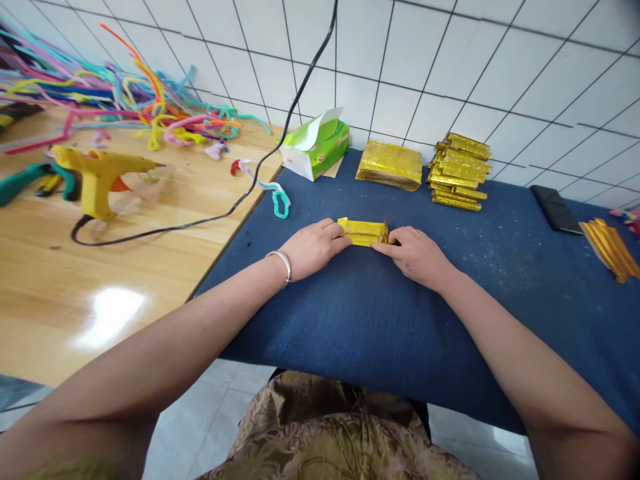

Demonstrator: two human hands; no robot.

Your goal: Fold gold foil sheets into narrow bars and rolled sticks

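Note:
A gold foil paper piece point(366, 231), folded along its length, lies low over the dark blue cloth point(400, 320) in front of me. My left hand point(316, 248), with a silver bangle at the wrist, grips its left end. At the right end, where a flap stands up, my right hand point(414, 253) holds it between thumb and fingers. Behind it sit a flat stack of gold paper point(390, 162) and, to the right of that, a pile of folded gold strips point(460, 170).
A yellow glue gun point(97, 177) rests on the wooden table point(165, 267) at left, its black cable point(240, 200) crossing toward the wall. Colourful pipe cleaners point(150, 100), a green tissue box point(316, 143), a black phone point(555, 209) and orange-gold folded pieces point(611, 248) are also around.

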